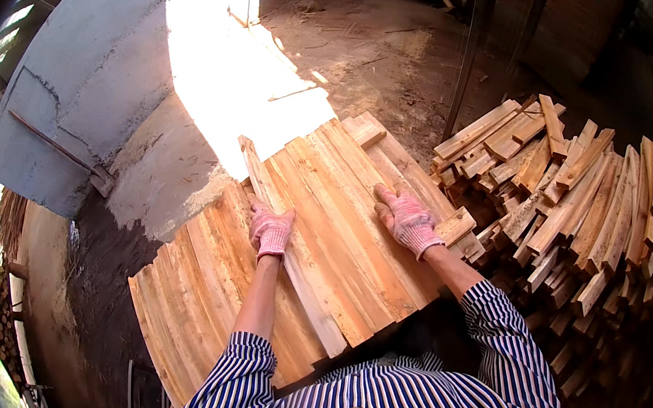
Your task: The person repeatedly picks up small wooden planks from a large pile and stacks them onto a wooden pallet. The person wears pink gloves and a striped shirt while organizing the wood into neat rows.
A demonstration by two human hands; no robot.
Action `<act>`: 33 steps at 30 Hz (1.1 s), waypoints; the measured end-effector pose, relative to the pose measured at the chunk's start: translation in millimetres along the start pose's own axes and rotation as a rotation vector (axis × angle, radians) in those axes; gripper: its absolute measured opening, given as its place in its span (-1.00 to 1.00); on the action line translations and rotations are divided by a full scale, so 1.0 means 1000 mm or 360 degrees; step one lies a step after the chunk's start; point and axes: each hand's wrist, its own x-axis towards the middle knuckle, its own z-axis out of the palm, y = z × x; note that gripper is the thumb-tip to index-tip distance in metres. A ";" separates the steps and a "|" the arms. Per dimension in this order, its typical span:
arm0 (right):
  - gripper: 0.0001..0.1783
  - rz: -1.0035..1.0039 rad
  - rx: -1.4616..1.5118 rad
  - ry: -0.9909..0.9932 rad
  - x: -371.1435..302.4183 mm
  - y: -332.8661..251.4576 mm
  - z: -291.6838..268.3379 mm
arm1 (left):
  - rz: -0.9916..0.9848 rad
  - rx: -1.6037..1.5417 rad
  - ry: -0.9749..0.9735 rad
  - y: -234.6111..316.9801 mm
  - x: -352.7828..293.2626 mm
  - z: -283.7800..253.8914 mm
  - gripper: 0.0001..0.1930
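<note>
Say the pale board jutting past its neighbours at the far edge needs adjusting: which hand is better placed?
Probably the left hand: it rests right at the pale board, while the right hand lies on boards farther right.

We count one board row (pixel 339 231), made up of roughly ten boards; the seams blend too much for us to be exact. On it we see one gloved left hand (pixel 269 228) and one gloved right hand (pixel 408 218), two hands in all. On its near side we find two striped sleeves (pixel 231 374). Along its right edge we count two short wood blocks (pixel 455 225). Right of it we note one timber pile (pixel 594 200) of dozens of pieces, too tangled for our tally. Left of it we make out one long-handled tool (pixel 59 143) and one log stack (pixel 0 317).
</note>
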 end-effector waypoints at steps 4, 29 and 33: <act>-0.30 -0.0093 -0.0115 -0.0062 0.010 -0.016 0.012 | 0.0323 -0.0899 0.0274 -0.069 0.039 0.014 -0.10; 0.12 0.1762 -0.0427 0.0885 0.020 0.295 -0.167 | 0.0505 -0.3145 -0.0909 -0.074 -0.032 -0.020 -0.45; 0.08 0.2211 -0.0523 0.0588 0.061 0.394 -0.167 | 0.0503 -0.3152 -0.0960 -0.049 -0.029 -0.020 -0.46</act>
